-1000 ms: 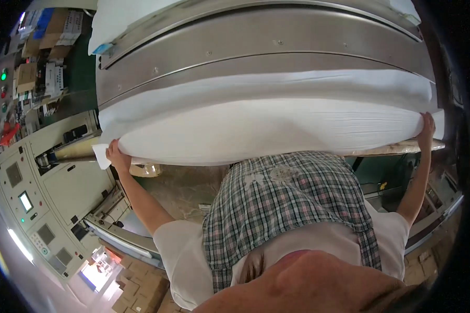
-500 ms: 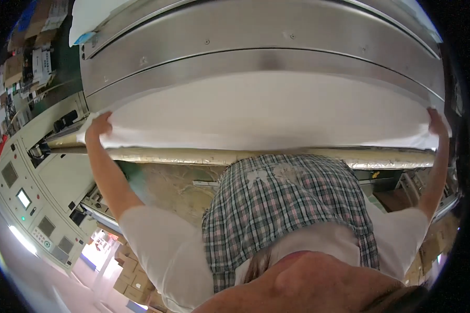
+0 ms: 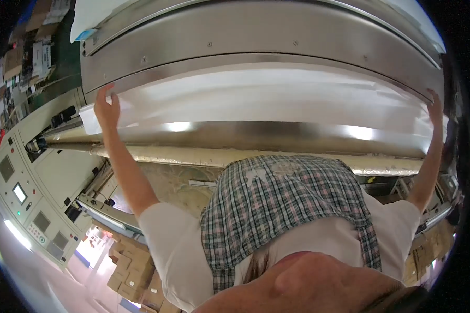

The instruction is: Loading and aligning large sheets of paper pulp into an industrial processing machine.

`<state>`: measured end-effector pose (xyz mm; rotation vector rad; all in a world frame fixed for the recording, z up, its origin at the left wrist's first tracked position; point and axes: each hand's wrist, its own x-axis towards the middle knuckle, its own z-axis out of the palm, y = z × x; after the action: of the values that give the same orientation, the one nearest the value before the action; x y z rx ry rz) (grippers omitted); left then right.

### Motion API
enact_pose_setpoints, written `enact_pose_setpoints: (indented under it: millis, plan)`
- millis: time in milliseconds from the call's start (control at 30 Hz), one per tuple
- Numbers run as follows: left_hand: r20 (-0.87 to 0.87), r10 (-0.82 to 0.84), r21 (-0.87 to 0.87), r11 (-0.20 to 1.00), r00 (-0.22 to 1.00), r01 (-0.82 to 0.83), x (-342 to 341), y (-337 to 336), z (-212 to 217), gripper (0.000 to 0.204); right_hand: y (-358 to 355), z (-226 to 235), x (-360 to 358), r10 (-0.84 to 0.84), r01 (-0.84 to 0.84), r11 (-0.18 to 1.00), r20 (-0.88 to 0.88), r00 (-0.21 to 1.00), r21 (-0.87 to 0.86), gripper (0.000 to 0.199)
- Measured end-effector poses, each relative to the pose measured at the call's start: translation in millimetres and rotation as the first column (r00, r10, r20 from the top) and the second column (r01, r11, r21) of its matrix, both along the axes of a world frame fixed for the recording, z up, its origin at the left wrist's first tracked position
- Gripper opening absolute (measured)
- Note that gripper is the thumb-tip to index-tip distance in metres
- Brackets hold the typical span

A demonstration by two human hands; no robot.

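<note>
A white sheet of cloth or paper-like material (image 3: 256, 96) stretches across a bare metal surface (image 3: 266, 133), its far edge along the lower edge of a broad steel panel (image 3: 256, 31). At the sheet's left end, my left hand (image 3: 108, 109) rests with thumb and forefinger apart, fingertips up near the panel's edge. My right hand (image 3: 435, 109) lies at the right end, fingers pointing up along the panel, small and partly turned away. Creases run through the sheet close to my right hand. A corner of the sheet hangs beyond my left hand.
A pale padded roller or bar (image 3: 193, 155) runs along the machine's near side, in front of my checked apron (image 3: 282, 208). At the left stands a control cabinet (image 3: 52, 182) with a small lit screen. Cardboard boxes (image 3: 133, 268) are stacked at the lower left.
Both hands have moved away from me, up to the steel panel. The sheet's near edge has shifted away too, baring a strip of shiny metal, and the sheet looks more creased.
</note>
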<state>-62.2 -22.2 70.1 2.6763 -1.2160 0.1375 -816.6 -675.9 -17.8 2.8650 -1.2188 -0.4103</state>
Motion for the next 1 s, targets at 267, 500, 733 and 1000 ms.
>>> enact_pose_setpoints:
  millis: [267, 500, 733, 1000]
  plan:
    - [-0.346, -0.798, -0.553, 0.599, 0.494, 0.579, -274.1, -120.3, 17.0, 0.033, 302.3, 104.4, 287.4, 0.224, -0.517, 0.822, 0.697, 0.681, 0.241, 0.047]
    - [-0.288, -0.565, -0.228, 0.825, 0.773, 0.518, -245.7, -69.0, -35.8, 0.033, 373.7, 92.4, 327.7, 0.201, -0.5, 0.822, 0.682, 0.704, 0.274, 0.046]
    - [0.232, -0.057, -0.064, 0.995, 0.971, 0.074, -56.3, 68.7, -74.8, 0.046, 397.7, 94.1, 333.3, 0.158, -0.402, 0.874, 0.623, 0.766, 0.272, 0.04]
    - [0.169, 0.192, 0.276, 0.932, 0.967, -0.233, 112.1, 182.2, -75.9, 0.044, 459.8, 101.3, 409.6, 0.135, -0.369, 0.89, 0.619, 0.774, 0.267, 0.038]
